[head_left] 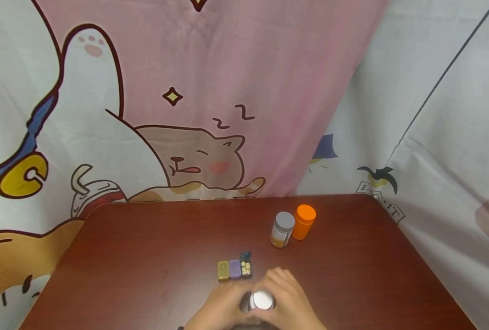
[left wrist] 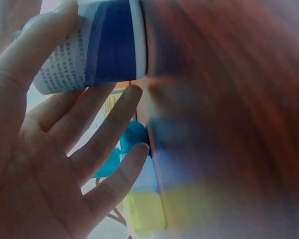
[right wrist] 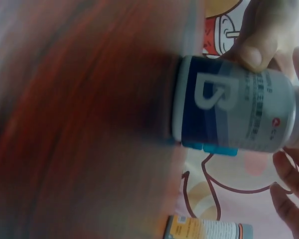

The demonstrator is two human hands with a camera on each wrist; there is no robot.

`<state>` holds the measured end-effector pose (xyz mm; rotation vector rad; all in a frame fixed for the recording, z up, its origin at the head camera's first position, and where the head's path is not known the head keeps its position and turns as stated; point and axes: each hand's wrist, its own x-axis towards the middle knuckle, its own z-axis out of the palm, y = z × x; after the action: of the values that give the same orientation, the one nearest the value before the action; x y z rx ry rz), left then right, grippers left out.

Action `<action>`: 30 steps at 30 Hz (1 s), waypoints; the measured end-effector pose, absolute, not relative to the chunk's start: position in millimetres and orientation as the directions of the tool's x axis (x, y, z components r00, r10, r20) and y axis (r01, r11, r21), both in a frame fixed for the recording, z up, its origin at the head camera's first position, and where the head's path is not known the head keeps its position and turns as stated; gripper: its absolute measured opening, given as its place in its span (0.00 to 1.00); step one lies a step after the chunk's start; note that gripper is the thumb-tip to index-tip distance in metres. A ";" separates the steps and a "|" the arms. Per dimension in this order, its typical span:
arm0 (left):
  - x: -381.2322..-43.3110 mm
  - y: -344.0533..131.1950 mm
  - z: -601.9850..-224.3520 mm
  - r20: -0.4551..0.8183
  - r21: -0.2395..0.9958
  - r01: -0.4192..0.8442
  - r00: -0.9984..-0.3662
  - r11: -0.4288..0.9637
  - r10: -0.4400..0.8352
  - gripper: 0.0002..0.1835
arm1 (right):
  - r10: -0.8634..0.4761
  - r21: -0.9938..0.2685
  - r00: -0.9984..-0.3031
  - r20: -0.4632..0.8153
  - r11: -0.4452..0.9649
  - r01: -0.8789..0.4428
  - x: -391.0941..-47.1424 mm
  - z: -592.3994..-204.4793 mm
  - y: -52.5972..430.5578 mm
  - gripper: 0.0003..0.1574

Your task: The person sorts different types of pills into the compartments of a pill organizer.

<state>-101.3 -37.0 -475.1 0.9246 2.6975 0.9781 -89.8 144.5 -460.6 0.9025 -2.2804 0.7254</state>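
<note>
A white pill bottle with a blue band and a letter B stands upright on the table between both hands. My left hand grips its body, the thumb across the label and the lower fingers spread out. My right hand is at the bottle's top, thumb and fingers around the white cap, which they partly hide in the right wrist view. Just beyond the hands lies a small pill case with yellow, purple and dark teal compartments. The teal one has its lid up, and several pale tablets lie inside.
Farther back on the right stand a grey-capped bottle and an orange bottle, close together. The brown table ends at a printed cloth hanging behind it.
</note>
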 end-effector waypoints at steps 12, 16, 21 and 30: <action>-98.7 -34.8 -475.5 0.077 0.603 0.509 -0.803 0.614 0.590 0.37 | -0.551 -0.389 -0.711 0.436 0.597 -0.701 -86.6 -449.4 159.6 0.32; -98.8 -34.0 -473.1 0.060 0.614 0.493 -0.808 0.616 0.587 0.35 | -0.584 -0.587 -0.751 0.308 0.504 -0.633 -88.8 -444.8 178.9 0.30; -99.2 -33.3 -471.7 0.066 0.592 0.508 -0.804 0.626 0.591 0.32 | -0.535 -0.614 -0.793 0.291 0.531 -0.584 -94.0 -447.8 193.4 0.28; -99.2 -33.8 -471.7 0.059 0.603 0.505 -0.801 0.618 0.596 0.32 | -0.533 -0.650 -0.812 0.236 0.535 -0.540 -92.9 -449.9 188.1 0.28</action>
<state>-99.2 -33.8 -471.7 0.9217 2.6918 0.9340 -92.9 188.1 -449.9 0.9594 -2.7449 1.1660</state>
